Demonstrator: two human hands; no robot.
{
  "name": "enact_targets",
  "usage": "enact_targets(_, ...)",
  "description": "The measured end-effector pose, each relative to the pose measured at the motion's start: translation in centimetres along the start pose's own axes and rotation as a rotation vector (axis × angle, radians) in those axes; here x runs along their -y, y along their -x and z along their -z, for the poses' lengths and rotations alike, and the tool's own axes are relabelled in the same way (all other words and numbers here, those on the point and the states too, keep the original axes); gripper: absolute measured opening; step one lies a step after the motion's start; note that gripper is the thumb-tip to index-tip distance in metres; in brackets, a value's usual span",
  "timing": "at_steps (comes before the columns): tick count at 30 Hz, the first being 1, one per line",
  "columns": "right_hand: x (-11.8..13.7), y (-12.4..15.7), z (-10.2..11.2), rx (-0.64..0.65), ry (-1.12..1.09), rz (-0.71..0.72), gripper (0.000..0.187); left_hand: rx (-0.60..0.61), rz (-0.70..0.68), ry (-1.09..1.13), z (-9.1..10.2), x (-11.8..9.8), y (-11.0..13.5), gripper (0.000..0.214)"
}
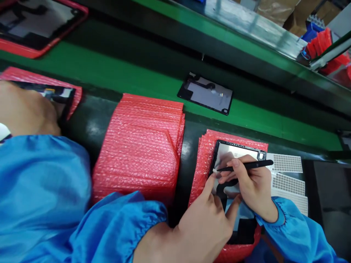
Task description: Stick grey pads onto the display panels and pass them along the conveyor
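Note:
In my right hand (253, 182) is a pair of black tweezers (251, 165), gripped like a pen. The tips point left onto a small white piece (215, 170) near the left edge of a tablet screen panel (242, 232). My left hand (204, 224) rests on the panel's lower left side, its index fingertip beside the tweezer tips and its other fingers apart, holding nothing. The panel lies back side up, with a silvery plate and a black flex strip, on red bubble-wrap sleeves (201, 157). My hands cover its middle.
A stack of red bubble-wrap sleeves (139, 153) lies left of my hands. Another panel (207, 93) rests on the green strip behind. Sheets of small stickers (287, 182) lie at the right. A co-worker's hand (30, 109) works on a panel at far left.

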State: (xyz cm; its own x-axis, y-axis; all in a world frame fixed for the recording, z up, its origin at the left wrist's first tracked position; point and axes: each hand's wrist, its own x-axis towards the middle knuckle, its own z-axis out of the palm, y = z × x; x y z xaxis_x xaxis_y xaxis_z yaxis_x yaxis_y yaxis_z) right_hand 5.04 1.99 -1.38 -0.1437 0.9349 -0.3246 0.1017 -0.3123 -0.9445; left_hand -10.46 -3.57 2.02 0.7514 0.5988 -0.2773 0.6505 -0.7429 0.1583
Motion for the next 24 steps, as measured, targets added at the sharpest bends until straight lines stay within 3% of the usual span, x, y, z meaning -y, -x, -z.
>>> enact_targets(6, 0.1, 0.2, -0.1, -0.004, 0.022, 0.0, 0.022, -0.2, 0.167, 0.389, -2.8, -0.9, 0.6, 0.057)
enact_targets(11, -0.1, 0.2, -0.1, -0.002, 0.055, 0.014, 0.016, -0.23, 0.233, 0.618, -3.8, -1.5, 0.6, 0.063)
enact_targets(17, -0.1, 0.1, 0.0, 0.026, 0.081, -0.007, 0.015, -0.246, 0.237, 0.689, -4.6, -1.7, 0.7, 0.046)
enact_targets(24, -0.4, 0.0, 0.2, 0.054, 0.081, -0.017, 0.019, -0.257, 0.19, 0.691, -5.0, -1.2, 0.8, 0.041)
